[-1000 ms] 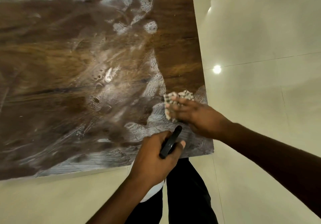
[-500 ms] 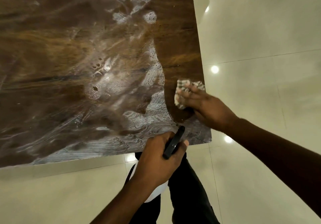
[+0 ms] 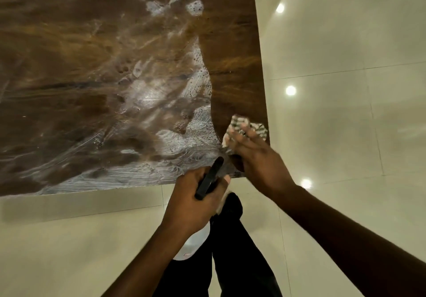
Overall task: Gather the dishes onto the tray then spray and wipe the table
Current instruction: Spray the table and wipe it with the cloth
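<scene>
The dark wooden table [image 3: 96, 71] is smeared with white foamy streaks over most of its top; a strip along its right side looks wiped and bare. My right hand [image 3: 255, 156] presses a checked cloth [image 3: 244, 127] flat on the table's near right corner. My left hand [image 3: 196, 200] is closed on a spray bottle: its black trigger head [image 3: 208, 179] sticks out above my fingers and its white body [image 3: 193, 243] hangs below my wrist, just off the table's near edge. No dishes or tray are in view.
A glossy cream tiled floor [image 3: 345, 112] surrounds the table on the right and near sides, with ceiling lights reflected in it. My legs in black trousers [image 3: 232, 250] stand right at the table's near right corner.
My right hand slid the cloth from the foamy patch rightward to the table's right edge, then back toward the near corner, leaving a wiped strip. My left hand stayed put with the bottle.
</scene>
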{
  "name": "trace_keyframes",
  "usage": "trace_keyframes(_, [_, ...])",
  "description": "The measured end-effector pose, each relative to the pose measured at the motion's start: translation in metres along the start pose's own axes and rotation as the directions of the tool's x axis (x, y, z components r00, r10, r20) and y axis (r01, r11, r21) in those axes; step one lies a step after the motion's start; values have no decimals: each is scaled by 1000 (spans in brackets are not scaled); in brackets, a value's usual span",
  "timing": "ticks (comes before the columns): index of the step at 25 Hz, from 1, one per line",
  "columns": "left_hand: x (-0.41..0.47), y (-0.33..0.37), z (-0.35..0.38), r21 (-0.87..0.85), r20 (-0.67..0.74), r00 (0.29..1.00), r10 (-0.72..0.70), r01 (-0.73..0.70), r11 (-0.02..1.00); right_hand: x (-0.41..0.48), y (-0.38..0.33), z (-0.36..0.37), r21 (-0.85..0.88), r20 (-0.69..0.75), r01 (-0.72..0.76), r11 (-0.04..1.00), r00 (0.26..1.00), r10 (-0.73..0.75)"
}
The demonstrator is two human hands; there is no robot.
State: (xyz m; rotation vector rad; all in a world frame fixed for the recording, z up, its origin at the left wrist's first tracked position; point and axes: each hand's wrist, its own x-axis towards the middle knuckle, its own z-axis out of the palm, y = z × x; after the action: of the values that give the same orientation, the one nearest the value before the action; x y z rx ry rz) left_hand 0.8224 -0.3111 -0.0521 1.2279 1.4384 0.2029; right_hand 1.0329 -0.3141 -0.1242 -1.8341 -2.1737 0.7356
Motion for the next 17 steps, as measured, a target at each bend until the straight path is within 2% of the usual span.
trace_keyframes(1, [0,-1,-1,-7,-17,1000,4,-4,1000,-20,-3,6,-42,77,148,988,987,-144])
trace_keyframes(3, [-2,-3,-5,-40,-37,999,-1,0,999,-57,12,3,-40,245,380,924,900,-360])
trace_keyframes(4, [-3,-4,-7,-60,-44,999,-11,8,998,-69,25,-5,-47,283,432,901,870,-403])
trace_keyframes(5, [-5,-6,-10,-81,-51,998,-21,17,997,-78,38,-12,-73,282,431,899,874,-396])
trace_keyframes(7, [-9,-9,-15,-105,-70,997,-28,21,994,-87,51,-22,-112,173,277,954,951,-256])
trace_keyframes(9, [-12,-13,-21,-106,-96,994,-46,35,994,-81,31,-12,-26,-15,-43,999,999,42])
trace_keyframes(11, [-12,-16,-25,-104,-134,989,-63,49,993,-60,-16,16,125,-161,-330,936,924,347])
trace_keyframes(12, [-12,-18,-27,-104,-155,986,-64,48,993,-44,-42,31,181,-183,-393,902,887,424])
trace_keyframes(13, [-11,-18,-30,-103,-169,984,-60,43,994,-30,-65,45,214,-175,-393,894,885,431])
trace_keyframes(15, [-12,-17,-36,-98,-177,983,-41,24,995,-13,-96,62,196,-141,-212,957,960,241])
trace_keyframes(16, [-12,-17,-40,-93,-175,984,-31,15,996,-11,-103,65,149,-79,-69,986,993,82])
trace_keyframes(17, [-11,-17,-45,-93,-169,985,-26,10,996,-12,-100,62,96,26,89,991,995,-92])
